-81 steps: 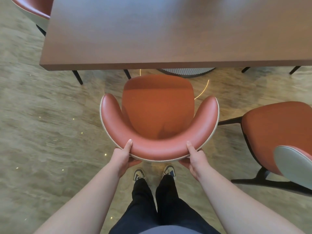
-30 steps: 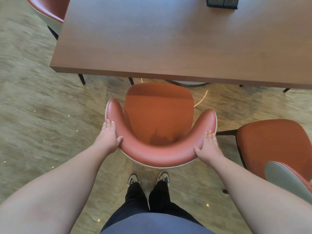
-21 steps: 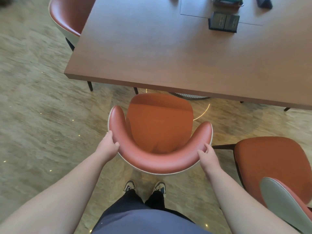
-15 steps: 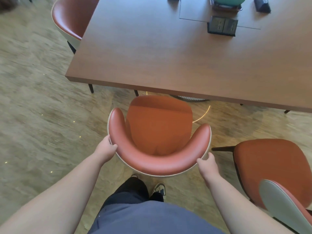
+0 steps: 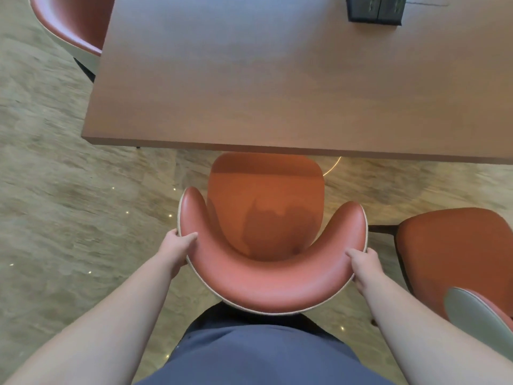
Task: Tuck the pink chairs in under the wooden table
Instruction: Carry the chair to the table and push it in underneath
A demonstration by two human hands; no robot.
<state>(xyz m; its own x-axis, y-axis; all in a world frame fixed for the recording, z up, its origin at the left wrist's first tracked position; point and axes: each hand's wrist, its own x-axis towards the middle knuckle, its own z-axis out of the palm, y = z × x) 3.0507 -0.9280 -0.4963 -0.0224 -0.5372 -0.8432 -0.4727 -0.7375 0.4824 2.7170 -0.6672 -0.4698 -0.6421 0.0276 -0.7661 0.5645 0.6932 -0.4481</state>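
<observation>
Pink chair (image 5: 266, 218) sits squarely ahead of us, seat front just meeting the wooden table (image 5: 277, 79) edge, our left hand (image 5: 177, 247) and right hand (image 5: 362, 263) fingers curled around its curved backrest, equally near.

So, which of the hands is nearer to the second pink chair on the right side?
Right. The right hand grips the held chair beside the second chair; the left hand grips its far side.
</observation>
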